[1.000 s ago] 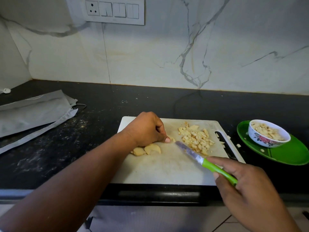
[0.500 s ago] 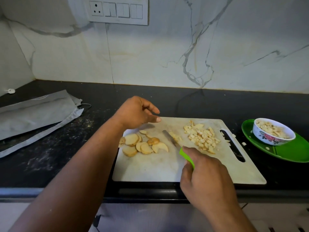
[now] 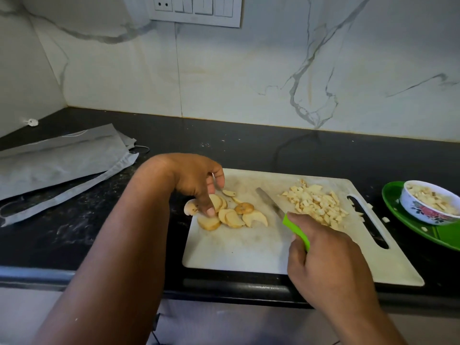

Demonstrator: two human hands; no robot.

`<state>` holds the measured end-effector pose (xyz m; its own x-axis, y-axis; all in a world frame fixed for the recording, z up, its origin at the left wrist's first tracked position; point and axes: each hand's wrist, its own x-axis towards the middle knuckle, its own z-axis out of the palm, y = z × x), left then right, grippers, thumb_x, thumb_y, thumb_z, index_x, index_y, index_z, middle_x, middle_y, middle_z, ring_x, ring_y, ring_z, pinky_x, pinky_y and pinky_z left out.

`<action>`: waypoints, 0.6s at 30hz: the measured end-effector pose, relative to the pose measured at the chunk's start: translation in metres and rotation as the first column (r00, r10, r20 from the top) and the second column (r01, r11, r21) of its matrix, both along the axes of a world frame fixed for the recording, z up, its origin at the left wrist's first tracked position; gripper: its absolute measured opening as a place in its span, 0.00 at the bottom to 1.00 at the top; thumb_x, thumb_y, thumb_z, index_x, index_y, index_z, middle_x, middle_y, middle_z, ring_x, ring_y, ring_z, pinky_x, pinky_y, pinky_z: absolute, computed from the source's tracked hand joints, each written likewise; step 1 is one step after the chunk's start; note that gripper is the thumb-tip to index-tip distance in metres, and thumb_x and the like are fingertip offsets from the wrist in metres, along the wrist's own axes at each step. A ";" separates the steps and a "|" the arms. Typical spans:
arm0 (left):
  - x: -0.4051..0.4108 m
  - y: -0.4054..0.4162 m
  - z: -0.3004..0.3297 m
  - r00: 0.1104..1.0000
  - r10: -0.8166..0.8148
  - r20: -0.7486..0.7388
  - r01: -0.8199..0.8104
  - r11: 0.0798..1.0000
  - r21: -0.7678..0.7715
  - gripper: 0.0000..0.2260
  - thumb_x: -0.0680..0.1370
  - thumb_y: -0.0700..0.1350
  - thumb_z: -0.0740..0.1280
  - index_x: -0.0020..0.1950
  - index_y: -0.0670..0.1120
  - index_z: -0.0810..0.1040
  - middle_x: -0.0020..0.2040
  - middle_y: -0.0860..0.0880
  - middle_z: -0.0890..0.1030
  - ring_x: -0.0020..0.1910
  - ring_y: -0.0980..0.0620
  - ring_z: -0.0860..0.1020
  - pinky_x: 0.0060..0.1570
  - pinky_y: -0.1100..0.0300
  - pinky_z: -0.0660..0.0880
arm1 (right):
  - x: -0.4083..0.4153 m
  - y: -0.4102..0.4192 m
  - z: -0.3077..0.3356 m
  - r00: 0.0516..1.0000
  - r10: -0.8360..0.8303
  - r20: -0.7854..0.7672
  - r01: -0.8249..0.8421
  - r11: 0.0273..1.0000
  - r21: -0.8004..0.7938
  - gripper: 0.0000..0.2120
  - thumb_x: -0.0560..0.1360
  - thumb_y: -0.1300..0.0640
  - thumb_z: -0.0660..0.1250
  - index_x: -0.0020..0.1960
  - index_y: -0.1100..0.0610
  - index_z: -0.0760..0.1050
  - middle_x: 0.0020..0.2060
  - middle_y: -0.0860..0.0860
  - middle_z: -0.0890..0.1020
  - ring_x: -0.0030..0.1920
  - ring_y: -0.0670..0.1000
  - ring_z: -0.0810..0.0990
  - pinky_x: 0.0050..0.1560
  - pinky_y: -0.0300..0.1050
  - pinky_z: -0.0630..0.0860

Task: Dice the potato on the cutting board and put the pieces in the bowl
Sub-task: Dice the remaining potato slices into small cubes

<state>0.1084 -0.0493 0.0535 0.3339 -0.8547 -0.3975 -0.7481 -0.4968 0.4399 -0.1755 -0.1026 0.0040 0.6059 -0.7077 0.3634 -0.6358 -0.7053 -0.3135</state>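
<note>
no readable text, labels or numbers

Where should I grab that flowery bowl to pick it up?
Hold the bowl by its white rim, one hand on each side, coming down from above. It is round with no handle, full of potato pieces, and sits on the green plate, so lift it straight up and level.
</note>
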 end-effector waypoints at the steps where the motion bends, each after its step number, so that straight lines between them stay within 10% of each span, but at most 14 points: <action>1: 0.001 -0.001 -0.001 1.000 -0.001 -0.008 0.001 1.000 -0.015 0.27 0.62 0.46 0.87 0.56 0.57 0.80 0.54 0.54 0.84 0.55 0.53 0.81 0.60 0.52 0.75 | 0.000 -0.003 -0.001 1.000 -0.016 -0.010 0.016 1.000 -0.001 0.19 0.74 0.54 0.68 0.64 0.45 0.78 0.40 0.44 0.84 0.33 0.42 0.67 0.33 0.34 0.63; 13: 0.007 -0.003 -0.005 0.997 -0.007 -0.080 -0.010 0.977 -0.214 0.11 0.66 0.45 0.84 0.45 0.49 0.86 0.41 0.52 0.87 0.40 0.56 0.84 0.47 0.57 0.79 | -0.007 -0.011 -0.008 0.997 -0.053 0.057 0.052 0.998 0.028 0.20 0.74 0.56 0.68 0.65 0.47 0.78 0.40 0.49 0.84 0.37 0.53 0.79 0.36 0.40 0.67; 18: -0.006 -0.010 -0.003 0.971 0.034 -0.237 -0.163 0.819 -0.550 0.13 0.69 0.47 0.81 0.53 0.52 0.87 0.38 0.49 0.86 0.39 0.50 0.83 0.47 0.58 0.82 | -0.010 -0.015 -0.001 0.997 -0.069 0.032 0.068 0.998 0.017 0.20 0.76 0.54 0.65 0.67 0.45 0.75 0.44 0.47 0.84 0.42 0.52 0.81 0.38 0.38 0.67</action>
